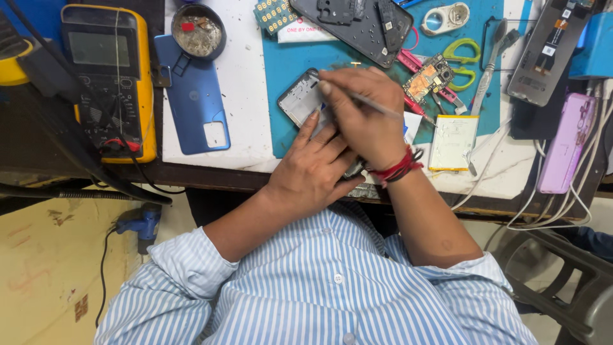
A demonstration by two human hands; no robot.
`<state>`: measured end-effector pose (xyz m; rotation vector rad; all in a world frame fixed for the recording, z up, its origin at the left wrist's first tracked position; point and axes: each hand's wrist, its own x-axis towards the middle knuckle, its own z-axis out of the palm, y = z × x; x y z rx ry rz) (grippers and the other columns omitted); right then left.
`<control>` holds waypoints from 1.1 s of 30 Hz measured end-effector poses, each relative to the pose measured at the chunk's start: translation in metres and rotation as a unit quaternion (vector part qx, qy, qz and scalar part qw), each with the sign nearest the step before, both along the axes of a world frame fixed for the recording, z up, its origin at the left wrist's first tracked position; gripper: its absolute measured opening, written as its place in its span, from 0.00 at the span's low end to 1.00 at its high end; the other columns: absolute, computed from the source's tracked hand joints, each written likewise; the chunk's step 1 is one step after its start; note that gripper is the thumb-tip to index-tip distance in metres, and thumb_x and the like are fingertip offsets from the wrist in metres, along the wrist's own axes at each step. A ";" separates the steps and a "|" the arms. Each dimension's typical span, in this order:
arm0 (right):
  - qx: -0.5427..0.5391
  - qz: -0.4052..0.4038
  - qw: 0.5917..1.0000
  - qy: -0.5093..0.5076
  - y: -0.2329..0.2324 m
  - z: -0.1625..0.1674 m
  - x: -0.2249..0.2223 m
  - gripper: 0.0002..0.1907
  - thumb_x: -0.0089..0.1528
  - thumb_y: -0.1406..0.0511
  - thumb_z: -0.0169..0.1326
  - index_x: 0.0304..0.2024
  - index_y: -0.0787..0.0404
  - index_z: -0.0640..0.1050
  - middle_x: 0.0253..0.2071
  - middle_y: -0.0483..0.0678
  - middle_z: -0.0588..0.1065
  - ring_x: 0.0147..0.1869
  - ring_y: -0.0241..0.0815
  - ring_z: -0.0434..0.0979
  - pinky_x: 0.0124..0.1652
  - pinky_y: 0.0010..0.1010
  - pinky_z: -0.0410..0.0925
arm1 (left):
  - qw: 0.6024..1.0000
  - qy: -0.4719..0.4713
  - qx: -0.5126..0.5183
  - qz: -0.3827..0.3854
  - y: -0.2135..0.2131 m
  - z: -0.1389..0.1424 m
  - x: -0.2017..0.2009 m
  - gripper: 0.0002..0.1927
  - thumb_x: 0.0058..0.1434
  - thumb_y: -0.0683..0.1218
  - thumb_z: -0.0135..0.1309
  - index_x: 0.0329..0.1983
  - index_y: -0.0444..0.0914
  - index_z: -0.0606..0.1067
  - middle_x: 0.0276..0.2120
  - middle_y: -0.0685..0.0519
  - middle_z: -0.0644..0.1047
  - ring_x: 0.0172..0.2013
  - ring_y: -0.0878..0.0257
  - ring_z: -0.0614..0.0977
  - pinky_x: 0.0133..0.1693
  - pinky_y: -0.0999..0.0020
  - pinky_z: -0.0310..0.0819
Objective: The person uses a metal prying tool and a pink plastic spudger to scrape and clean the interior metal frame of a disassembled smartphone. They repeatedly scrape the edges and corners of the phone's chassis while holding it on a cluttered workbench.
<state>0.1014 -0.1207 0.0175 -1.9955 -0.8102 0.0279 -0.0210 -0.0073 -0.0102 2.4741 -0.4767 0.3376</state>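
Observation:
An opened phone frame (300, 97) lies on the teal work mat (284, 57), partly hidden under both hands. My right hand (361, 115) grips a thin grey metal tool (377, 105) like a pen, with its tip down at the frame's upper edge. My left hand (313, 169) presses flat on the lower part of the phone, fingers spread toward the frame. Red thread bands circle my right wrist.
A yellow multimeter (112, 76) and blue phone back cover (195, 96) lie left. A round dish of small parts (198, 32), a dark phone chassis (357, 25), circuit board (428, 76), green-handled scissors (463, 61), battery (453, 142), tweezers (488, 70) and a pink phone (565, 144) crowd the bench.

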 end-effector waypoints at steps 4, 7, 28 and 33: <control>-0.104 0.018 0.986 -0.127 0.008 0.019 -0.018 0.09 0.64 0.69 0.62 0.47 0.61 0.84 0.45 0.50 0.81 0.46 0.51 0.78 0.46 0.37 0.70 | 0.999 0.039 -0.024 -0.016 0.001 -0.008 -0.003 0.26 0.63 0.58 0.61 0.56 0.36 0.78 0.55 0.43 0.77 0.64 0.45 0.73 0.72 0.36 0.50; -0.142 0.048 0.977 -0.154 0.018 0.031 -0.025 0.12 0.61 0.70 0.61 0.47 0.60 0.83 0.43 0.49 0.81 0.45 0.52 0.77 0.44 0.39 0.70 | 0.999 0.040 -0.017 -0.010 0.000 -0.016 -0.004 0.31 0.65 0.59 0.59 0.61 0.32 0.74 0.56 0.38 0.76 0.60 0.41 0.74 0.68 0.35 0.55; -0.072 0.077 0.992 -0.067 0.016 0.011 -0.022 0.09 0.61 0.69 0.62 0.45 0.60 0.84 0.39 0.51 0.82 0.43 0.51 0.82 0.45 0.38 0.74 | 0.999 0.025 -0.019 -0.013 0.000 -0.011 0.000 0.30 0.61 0.57 0.63 0.58 0.31 0.78 0.58 0.41 0.74 0.65 0.44 0.68 0.69 0.38 0.52; -0.046 -0.001 0.999 -0.007 0.009 0.021 0.010 0.06 0.66 0.68 0.64 0.46 0.57 0.84 0.41 0.50 0.82 0.43 0.47 0.83 0.44 0.36 0.74 | 1.000 0.002 -0.010 -0.002 0.001 -0.008 -0.003 0.27 0.62 0.57 0.62 0.56 0.33 0.78 0.58 0.42 0.76 0.66 0.45 0.69 0.70 0.38 0.53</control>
